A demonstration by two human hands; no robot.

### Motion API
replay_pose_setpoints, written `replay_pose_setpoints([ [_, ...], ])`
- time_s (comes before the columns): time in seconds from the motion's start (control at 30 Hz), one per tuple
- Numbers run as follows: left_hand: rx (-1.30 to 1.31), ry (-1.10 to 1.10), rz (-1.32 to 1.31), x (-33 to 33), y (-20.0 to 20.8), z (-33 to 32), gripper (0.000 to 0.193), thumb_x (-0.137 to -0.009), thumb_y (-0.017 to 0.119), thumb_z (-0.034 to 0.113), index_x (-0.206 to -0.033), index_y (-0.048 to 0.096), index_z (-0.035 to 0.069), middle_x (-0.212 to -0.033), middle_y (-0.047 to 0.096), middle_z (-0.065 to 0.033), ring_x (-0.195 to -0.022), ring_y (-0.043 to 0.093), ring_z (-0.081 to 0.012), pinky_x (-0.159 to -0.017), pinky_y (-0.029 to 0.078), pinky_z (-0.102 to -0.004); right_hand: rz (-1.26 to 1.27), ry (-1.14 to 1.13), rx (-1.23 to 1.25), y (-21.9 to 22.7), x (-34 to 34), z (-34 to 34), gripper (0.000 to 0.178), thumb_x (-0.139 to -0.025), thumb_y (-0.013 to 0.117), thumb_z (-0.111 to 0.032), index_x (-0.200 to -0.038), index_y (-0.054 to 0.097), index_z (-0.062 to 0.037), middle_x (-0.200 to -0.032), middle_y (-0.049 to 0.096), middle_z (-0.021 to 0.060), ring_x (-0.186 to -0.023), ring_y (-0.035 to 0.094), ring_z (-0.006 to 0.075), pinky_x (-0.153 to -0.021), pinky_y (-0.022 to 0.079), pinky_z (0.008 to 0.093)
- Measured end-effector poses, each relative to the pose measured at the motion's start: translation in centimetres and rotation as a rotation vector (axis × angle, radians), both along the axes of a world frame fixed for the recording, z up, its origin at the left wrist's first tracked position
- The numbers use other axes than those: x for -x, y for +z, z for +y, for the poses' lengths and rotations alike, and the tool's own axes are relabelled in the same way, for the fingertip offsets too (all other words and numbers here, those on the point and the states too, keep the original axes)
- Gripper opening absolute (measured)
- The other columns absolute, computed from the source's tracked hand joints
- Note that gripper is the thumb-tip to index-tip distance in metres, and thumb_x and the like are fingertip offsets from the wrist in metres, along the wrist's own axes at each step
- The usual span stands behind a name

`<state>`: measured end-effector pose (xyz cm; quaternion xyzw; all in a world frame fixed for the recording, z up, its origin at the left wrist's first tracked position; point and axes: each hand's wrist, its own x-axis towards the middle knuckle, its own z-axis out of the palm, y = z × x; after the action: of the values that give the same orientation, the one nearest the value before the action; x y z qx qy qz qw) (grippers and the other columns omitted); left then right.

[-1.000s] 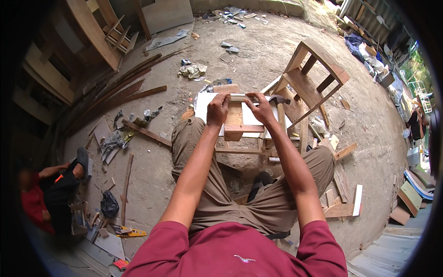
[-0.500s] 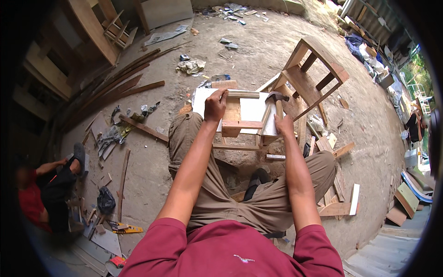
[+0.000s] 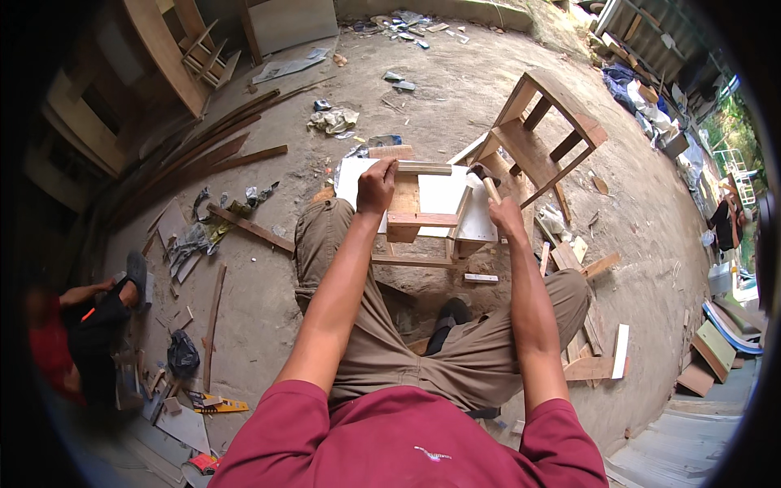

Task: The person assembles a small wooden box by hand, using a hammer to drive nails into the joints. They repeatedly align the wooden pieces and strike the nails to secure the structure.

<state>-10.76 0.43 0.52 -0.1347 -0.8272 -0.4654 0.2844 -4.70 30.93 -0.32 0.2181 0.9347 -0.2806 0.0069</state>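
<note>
A: Hands first, go!

B: Left hand [image 3: 376, 187]: fingers curled on the left end of a pale, narrow wooden strip [image 3: 427, 168], which runs off to that hand's right. Right hand [image 3: 506, 215]: wrapped round a hammer with a light wooden handle and dark head [image 3: 492, 189], the head beyond the knuckles.

A: Edges?

B: The strip's right end stops short of the hammer, white showing between. That's a flat white board [image 3: 439, 191]: left edge poking out just left of the left hand, near right corner just this side of the right hand. A reddish-brown wooden crosspiece [image 3: 423, 220] sits nearer than the left hand, to its right.

A: And room?

B: Beyond both hands, a broad stretch of grey-brown dirt floor [image 3: 439, 89]. Tighter right of the right hand: a brown wooden chair-shaped frame [image 3: 525, 146] brings a leg near; exact gap, can't tell.

A: Count them!

B: One hammer, one gripped strip, one chair-shaped frame. One black plastic bag [image 3: 184, 351], well left of the left hand. Two other people: one in red [image 3: 50, 350], far left of it; one in dark clothing [image 3: 722, 224], far right of the right hand.
</note>
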Motion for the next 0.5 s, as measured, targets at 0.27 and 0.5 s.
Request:
replay_pose_setpoints([
  [0.27,-0.047,-0.017,-0.036,-0.3,0.3,0.3,0.02,-0.091,0.067,0.016,-0.102,0.071,0.001,-0.1,0.071,-0.0187,-0.095,0.069,-0.0331,-0.082,0.054,-0.0372,0.203,-0.029,0.7,7.6,-1.7,-4.5,0.047,-0.095,0.059,-0.05,-0.075,0.052,-0.0087,-0.057,0.047,-0.0019,-0.043,0.044,0.0082,-0.038,0.037,0.0261],
  [0.5,-0.064,-0.012,0.044,0.0,-0.1,0.6,0.016,-0.091,0.065,0.014,-0.099,0.07,0.001,-0.095,0.07,-0.0188,-0.089,0.068,-0.0352,-0.076,0.054,-0.039,0.275,0.292,0.602,10.4,-3.5,-12.8,0.042,-0.099,0.057,-0.041,-0.081,0.057,-0.003,-0.058,0.049,-0.0006,-0.047,0.047,0.0082,-0.041,0.037,0.0274],
])
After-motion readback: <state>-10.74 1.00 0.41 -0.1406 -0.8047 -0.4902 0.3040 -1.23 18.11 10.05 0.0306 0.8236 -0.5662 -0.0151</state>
